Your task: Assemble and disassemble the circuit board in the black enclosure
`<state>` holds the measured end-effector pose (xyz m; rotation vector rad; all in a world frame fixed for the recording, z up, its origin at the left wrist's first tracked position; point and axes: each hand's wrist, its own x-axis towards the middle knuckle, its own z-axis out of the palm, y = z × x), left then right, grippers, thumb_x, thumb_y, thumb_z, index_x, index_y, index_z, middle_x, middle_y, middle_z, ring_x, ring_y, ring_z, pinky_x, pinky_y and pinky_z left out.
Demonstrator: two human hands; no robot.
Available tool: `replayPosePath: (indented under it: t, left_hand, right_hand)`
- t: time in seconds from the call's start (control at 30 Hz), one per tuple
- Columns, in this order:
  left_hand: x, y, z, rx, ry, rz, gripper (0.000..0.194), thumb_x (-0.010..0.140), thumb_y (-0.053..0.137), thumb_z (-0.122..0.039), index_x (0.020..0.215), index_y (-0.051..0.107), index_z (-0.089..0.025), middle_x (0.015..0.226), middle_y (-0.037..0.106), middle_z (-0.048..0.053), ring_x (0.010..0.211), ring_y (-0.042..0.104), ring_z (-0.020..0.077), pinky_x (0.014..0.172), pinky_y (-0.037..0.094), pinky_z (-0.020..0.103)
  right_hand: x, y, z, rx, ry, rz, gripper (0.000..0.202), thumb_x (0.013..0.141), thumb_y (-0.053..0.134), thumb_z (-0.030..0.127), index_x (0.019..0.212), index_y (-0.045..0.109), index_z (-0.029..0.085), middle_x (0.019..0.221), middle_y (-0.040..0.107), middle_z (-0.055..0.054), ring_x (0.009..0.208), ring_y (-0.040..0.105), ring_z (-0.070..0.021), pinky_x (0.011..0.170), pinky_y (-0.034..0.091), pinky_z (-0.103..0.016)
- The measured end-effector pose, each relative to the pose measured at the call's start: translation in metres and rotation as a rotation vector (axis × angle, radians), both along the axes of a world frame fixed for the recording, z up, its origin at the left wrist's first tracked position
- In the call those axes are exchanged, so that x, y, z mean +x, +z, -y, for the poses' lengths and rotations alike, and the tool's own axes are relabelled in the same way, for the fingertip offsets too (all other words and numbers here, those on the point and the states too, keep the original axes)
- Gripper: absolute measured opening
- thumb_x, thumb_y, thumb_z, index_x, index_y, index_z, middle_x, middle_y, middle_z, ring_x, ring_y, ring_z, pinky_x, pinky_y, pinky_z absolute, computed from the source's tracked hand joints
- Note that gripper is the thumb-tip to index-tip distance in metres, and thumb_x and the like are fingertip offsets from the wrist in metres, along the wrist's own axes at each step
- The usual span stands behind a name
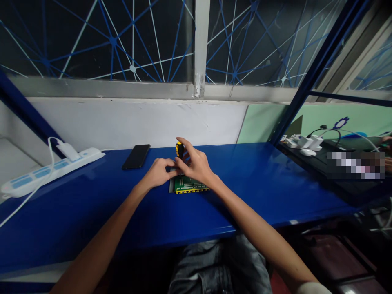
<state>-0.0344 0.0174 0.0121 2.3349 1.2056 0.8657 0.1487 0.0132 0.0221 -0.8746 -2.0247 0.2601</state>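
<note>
A green circuit board (192,184) with a yellow-and-black striped front edge lies on the blue table (245,179). Over it, my right hand (196,161) is closed round a small screwdriver (179,150) with a yellow and black handle, held upright. The screwdriver's tip is hidden by my fingers. From the left, my left hand (159,171) reaches the board's far left side, thumb and forefinger closed together near the screwdriver's lower end. What those fingers pinch, if anything, is too small to make out.
A black phone (136,156) lies behind my left hand. A white power strip (55,169) with a plugged-in charger and cable runs along the left. On the right, a dark surface holds white plugs (310,141) and cables. Blue frame posts rise at both sides.
</note>
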Motion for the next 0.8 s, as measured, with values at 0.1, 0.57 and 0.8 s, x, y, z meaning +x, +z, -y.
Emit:
replayPosePath:
  t: [0.1,0.57,0.8]
  left_hand:
    - [-0.0015,-0.0039,-0.0024,0.015,0.008,0.016,0.019,0.080,0.066,-0.033,0.086,0.077,-0.019,0.093,0.076,0.005,0.088,0.068,0.0234,0.084,0.049,0.034]
    - [-0.0013,-0.0003,-0.0007,-0.022,0.007,-0.031,0.020,0.079,0.062,-0.028,0.087,0.078,-0.019,0.088,0.077,0.004,0.088,0.069,0.0252,0.080,0.050,0.035]
    - [-0.0022,0.0003,-0.0012,-0.017,-0.016,-0.046,0.022,0.080,0.060,-0.026,0.093,0.077,-0.019,0.092,0.076,0.005,0.090,0.069,0.0247,0.083,0.049,0.034]
  right_hand:
    - [0.0005,0.0005,-0.0001,0.008,0.001,0.003,0.061,0.087,0.046,0.034,0.145,0.033,0.021,0.097,0.067,-0.005,0.072,0.063,-0.0171,0.069,0.050,-0.033]
    - [0.0017,0.0018,0.0024,0.028,0.012,0.010,0.059,0.090,0.043,0.036,0.146,0.033,0.022,0.106,0.066,-0.006,0.075,0.064,-0.0162,0.069,0.050,-0.032]
    - [0.0013,0.0034,0.0039,0.008,0.000,0.037,0.061,0.089,0.041,0.035,0.147,0.030,0.022,0.094,0.067,-0.005,0.074,0.063,-0.0182,0.070,0.051,-0.034]
